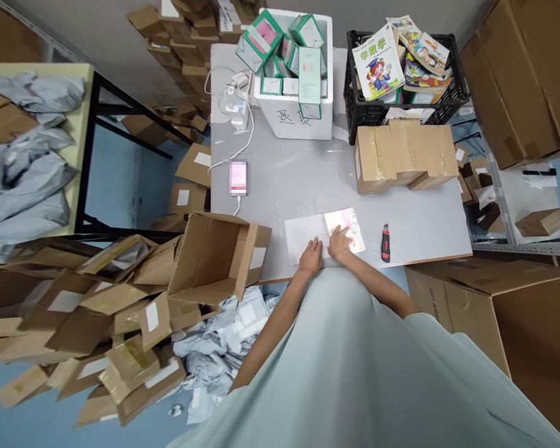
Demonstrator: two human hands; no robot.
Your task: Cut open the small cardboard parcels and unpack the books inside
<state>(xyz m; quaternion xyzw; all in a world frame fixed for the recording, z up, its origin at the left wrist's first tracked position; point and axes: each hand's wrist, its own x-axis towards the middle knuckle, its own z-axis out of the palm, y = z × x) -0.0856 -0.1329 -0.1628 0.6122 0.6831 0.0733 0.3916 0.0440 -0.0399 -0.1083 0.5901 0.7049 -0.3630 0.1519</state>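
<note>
An open booklet lies near the table's front edge, with a plain white left side [303, 233] and a right page [356, 231] printed in pale yellow and pink. My left hand [311, 256] rests on the white side close to the fold, fingers stretched out flat. Just right of the fold, my right hand [340, 242] lies on the printed page with its fingers spread, covering part of the print. A red and black box cutter [385, 243] lies to the right of the booklet, apart from both hands.
At the back stand a white foam box [293, 127] of green-and-white cartons and a black crate [352, 121] of picture books. Brown boxes [404, 155] sit before the crate. A charging phone [239, 178] lies left. An open carton [219, 258] overlaps the table's left corner.
</note>
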